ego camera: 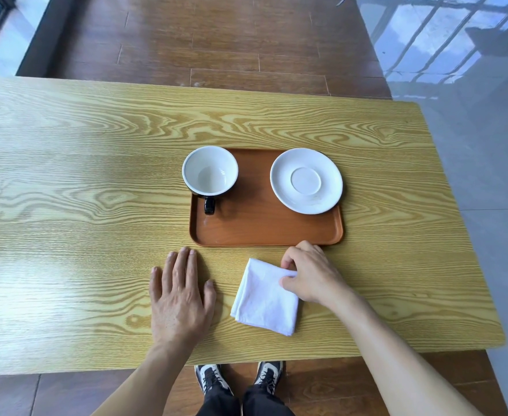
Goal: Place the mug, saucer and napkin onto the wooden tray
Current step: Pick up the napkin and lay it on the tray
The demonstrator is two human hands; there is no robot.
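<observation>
A brown wooden tray (264,226) lies on the table's middle. A mug (210,175), black outside and white inside, stands on the tray's far left corner with its handle toward me. A white saucer (306,180) rests on the tray's far right corner. A folded white napkin (263,298) lies on the table just in front of the tray. My right hand (309,273) pinches the napkin's far right corner between thumb and fingers. My left hand (180,295) lies flat on the table, palm down, left of the napkin, holding nothing.
The light wood-grain table (81,205) stretches far to the left; its right edge (463,235) is close to the tray. Beyond it are dark wooden floorboards and grey tiles. My shoes show under the near edge.
</observation>
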